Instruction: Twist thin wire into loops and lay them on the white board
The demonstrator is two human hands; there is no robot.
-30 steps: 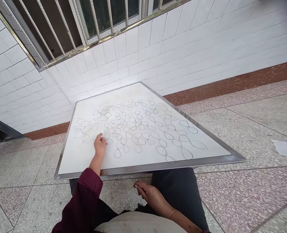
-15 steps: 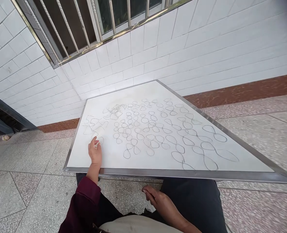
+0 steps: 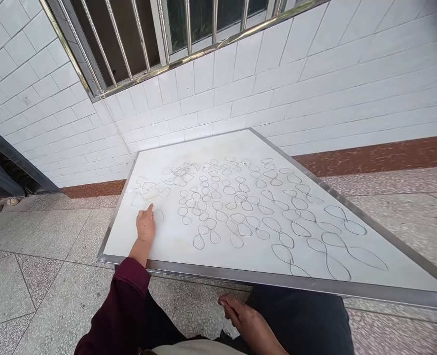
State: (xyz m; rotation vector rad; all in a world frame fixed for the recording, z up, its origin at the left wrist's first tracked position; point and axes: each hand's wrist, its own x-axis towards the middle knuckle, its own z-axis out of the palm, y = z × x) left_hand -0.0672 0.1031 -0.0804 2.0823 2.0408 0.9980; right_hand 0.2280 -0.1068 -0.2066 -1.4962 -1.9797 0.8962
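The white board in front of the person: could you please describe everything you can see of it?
The white board is a flat, square-looking panel with a shiny metal rim, set above the speckled floor, one corner toward the tiled wall. Many thin dark loops, mostly figure-eights, cover it, with angular shapes at the left. The left hand touches it near those.

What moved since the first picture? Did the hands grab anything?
The left hand slid left across the white board, away from the rows of wire loops, and its fingertip now reaches the bent zigzag wires. I cannot tell whether it pinched anything. The right hand stayed on the lap below the board's edge, holding nothing; the loops lie as before.
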